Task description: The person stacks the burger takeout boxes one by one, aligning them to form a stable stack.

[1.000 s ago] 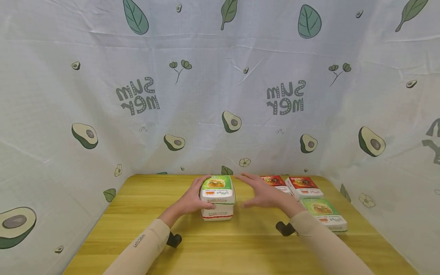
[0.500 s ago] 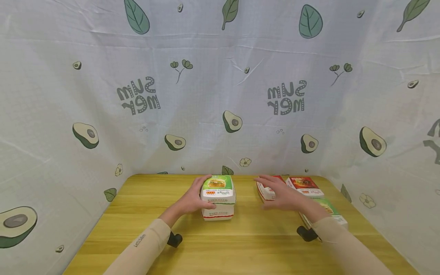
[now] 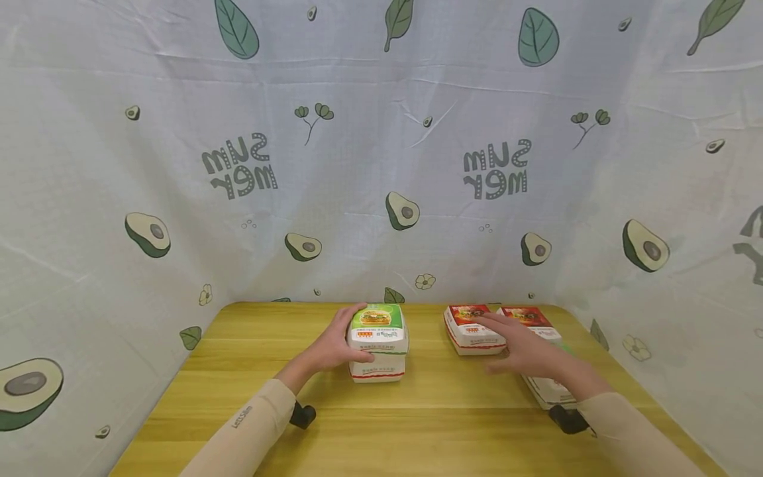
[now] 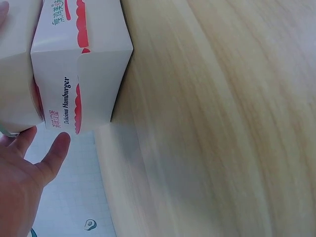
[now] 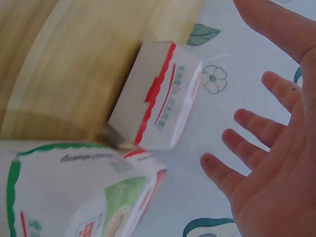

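My left hand point(image 3: 332, 342) grips the upper of two stacked hamburger boxes point(image 3: 377, 336); three unstacked boxes point(image 3: 471, 339) lie near my spread, empty right hand point(image 3: 527, 351).

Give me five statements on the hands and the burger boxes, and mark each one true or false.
1. The left hand holds the green-topped box on the stack. True.
2. The lower box of that stack has green trim. False: its trim is red.
3. Two red-topped boxes lie to the right of the stack in the head view. True.
4. The right hand holds one of the red-topped boxes. False: its fingers are spread and it holds nothing.
5. The cloth behind the table is printed with avocados and leaves. True.
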Action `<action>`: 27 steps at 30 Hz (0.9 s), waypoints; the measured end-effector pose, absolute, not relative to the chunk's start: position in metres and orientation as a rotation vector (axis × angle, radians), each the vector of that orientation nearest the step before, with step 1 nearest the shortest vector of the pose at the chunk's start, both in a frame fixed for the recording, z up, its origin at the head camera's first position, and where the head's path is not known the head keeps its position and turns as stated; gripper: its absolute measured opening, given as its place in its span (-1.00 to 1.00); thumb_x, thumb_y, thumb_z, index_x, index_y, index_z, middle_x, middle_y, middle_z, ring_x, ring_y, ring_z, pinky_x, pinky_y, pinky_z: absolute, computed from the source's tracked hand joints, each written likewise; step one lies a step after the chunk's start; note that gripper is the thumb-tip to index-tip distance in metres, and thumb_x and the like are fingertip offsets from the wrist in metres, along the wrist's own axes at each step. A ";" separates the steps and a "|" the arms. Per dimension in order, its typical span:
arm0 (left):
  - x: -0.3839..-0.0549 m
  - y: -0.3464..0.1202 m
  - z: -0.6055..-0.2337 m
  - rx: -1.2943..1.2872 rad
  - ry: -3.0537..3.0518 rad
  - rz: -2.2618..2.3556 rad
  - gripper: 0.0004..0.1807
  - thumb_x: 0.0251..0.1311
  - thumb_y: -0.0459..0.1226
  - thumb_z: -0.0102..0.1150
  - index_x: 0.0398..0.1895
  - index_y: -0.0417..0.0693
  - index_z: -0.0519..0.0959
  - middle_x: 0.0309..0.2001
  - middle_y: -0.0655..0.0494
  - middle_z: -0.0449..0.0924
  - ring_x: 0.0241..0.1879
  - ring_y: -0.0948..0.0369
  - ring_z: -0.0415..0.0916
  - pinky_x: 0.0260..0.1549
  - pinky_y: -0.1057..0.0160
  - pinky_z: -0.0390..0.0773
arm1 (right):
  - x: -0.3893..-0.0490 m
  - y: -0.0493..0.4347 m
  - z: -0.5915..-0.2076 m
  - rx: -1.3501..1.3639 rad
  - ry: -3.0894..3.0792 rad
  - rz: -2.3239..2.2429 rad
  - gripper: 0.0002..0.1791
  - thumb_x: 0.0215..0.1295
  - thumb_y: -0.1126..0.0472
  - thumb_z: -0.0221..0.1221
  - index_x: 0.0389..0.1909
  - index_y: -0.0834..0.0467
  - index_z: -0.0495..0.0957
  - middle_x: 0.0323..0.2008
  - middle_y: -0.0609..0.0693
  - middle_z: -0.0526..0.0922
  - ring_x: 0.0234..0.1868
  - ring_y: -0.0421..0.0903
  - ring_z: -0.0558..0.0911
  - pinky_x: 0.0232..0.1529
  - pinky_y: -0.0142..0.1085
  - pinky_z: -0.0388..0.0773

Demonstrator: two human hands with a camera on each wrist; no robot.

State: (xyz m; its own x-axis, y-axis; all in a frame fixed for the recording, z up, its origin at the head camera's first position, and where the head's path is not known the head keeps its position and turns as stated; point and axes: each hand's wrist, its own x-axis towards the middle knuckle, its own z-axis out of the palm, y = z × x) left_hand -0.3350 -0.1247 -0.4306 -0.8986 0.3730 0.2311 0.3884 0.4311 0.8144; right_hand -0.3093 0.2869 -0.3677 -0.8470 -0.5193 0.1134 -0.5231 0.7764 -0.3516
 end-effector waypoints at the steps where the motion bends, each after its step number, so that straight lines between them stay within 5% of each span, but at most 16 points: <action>1: -0.335 -0.124 -0.430 -0.704 -2.642 -1.518 0.18 -0.13 -0.08 0.63 0.57 0.23 0.09 0.46 -0.01 0.09 0.30 0.02 0.28 0.29 -0.15 0.31 | -0.308 0.290 -0.368 0.866 -2.946 0.591 0.05 0.02 -0.25 0.46 0.50 0.06 0.26 0.48 0.27 0.24 0.47 0.42 0.14 0.24 0.41 0.24; 14: -0.335 -0.122 -0.429 -0.675 -2.637 -1.565 0.19 -0.10 -0.27 0.60 0.60 -0.02 0.05 0.48 -0.17 0.04 0.31 -0.10 0.25 0.30 -0.23 0.26 | -0.297 0.317 -0.373 0.782 -2.940 0.463 -0.01 -0.03 -0.18 0.51 0.40 0.18 0.38 0.36 0.35 0.39 0.34 0.45 0.32 0.15 0.40 0.34; 27: -0.335 -0.125 -0.431 -0.716 -2.646 -1.514 0.18 -0.10 -0.10 0.62 0.58 0.19 0.08 0.45 -0.02 0.08 0.28 0.02 0.29 0.27 -0.13 0.33 | -0.297 0.345 -0.383 0.723 -2.976 0.417 -0.01 -0.07 -0.10 0.54 0.38 0.21 0.39 0.33 0.36 0.41 0.32 0.45 0.31 0.13 0.38 0.37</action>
State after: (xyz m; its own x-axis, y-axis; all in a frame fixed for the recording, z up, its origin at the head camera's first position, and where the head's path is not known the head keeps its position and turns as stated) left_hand -0.3351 -0.1252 -0.4307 -0.8955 0.3811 0.2298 0.3912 0.4281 0.8147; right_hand -0.2966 0.3448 -0.3826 -0.8894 -0.4433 0.1118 -0.4570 0.8542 -0.2481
